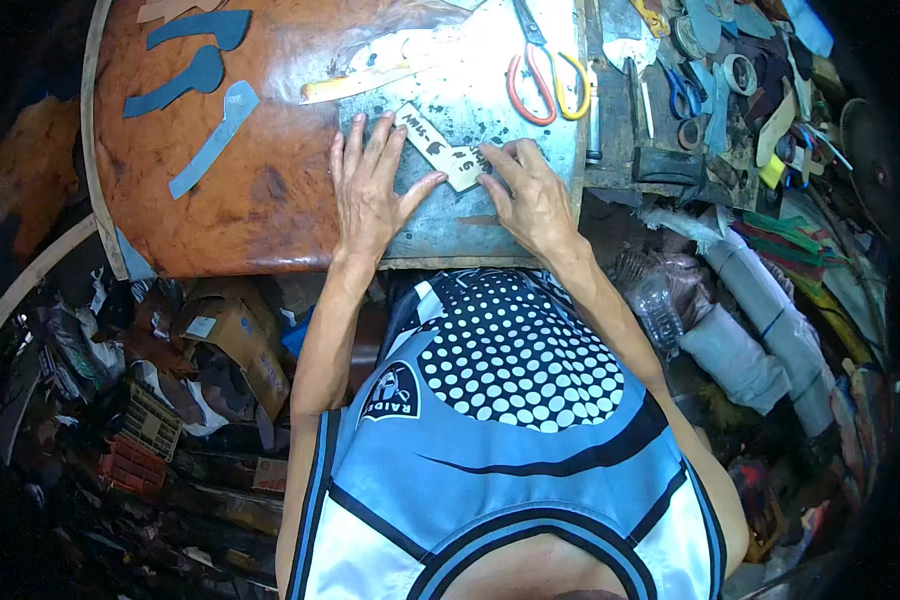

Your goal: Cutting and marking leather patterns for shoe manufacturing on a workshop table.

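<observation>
A pale, angled template (pixel 436 148) with black handwriting lies flat on the worn grey work surface (pixel 425 232). My left hand (pixel 372 185) rests beside it with the fingers stretched out flat, and its thumb reaches the template's lower edge. At the template's right end, my right hand (pixel 530 192) has its thumb and bent fingers closed around the edge, covering part of it. Just beyond my right hand lie scissors (pixel 541 85) with one red and one yellow handle. A narrow pale strip (pixel 365 83) sits past my left fingertips.
Brown leather (pixel 270 215) covers the table's left side, with a blue cut piece (pixel 215 140) and several others on it. At the right, a cluttered bench holds blue-handled scissors (pixel 684 92), tape rolls and a dark block (pixel 667 166). A cardboard box (pixel 235 345) stands below left.
</observation>
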The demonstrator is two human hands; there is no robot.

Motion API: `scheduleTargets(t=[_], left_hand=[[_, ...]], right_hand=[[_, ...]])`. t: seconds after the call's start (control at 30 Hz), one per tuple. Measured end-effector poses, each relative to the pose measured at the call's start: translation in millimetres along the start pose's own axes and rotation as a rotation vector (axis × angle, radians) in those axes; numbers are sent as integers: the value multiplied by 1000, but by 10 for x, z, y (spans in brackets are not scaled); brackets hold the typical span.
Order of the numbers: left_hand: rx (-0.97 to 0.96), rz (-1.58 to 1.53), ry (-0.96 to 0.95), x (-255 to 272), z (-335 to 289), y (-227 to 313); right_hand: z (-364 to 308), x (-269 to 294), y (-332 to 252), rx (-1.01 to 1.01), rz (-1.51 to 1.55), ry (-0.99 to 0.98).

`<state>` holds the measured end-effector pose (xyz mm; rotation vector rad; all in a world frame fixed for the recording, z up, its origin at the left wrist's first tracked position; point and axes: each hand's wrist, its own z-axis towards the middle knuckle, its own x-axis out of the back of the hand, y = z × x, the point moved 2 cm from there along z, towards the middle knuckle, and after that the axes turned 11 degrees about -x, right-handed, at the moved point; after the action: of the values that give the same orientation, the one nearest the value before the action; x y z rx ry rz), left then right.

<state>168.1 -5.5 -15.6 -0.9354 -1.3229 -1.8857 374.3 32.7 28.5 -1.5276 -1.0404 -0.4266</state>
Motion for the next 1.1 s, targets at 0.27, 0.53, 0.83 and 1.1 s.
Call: scheduleTargets(t=[0.27, 0.53, 0.83, 1.1], left_hand=[[10, -16, -15, 19, -2, -1], [9, -7, -37, 7, -8, -13], [41, -11, -50, 17, -31, -11], [17, -10, -31, 41, -22, -8]], right_hand=[[-10, -19, 23, 17, -4, -2], [-26, -25, 20, 24, -38, 3], [-25, -14, -8, -4, -12, -30], [-41, 0, -18, -15, 46, -25]])
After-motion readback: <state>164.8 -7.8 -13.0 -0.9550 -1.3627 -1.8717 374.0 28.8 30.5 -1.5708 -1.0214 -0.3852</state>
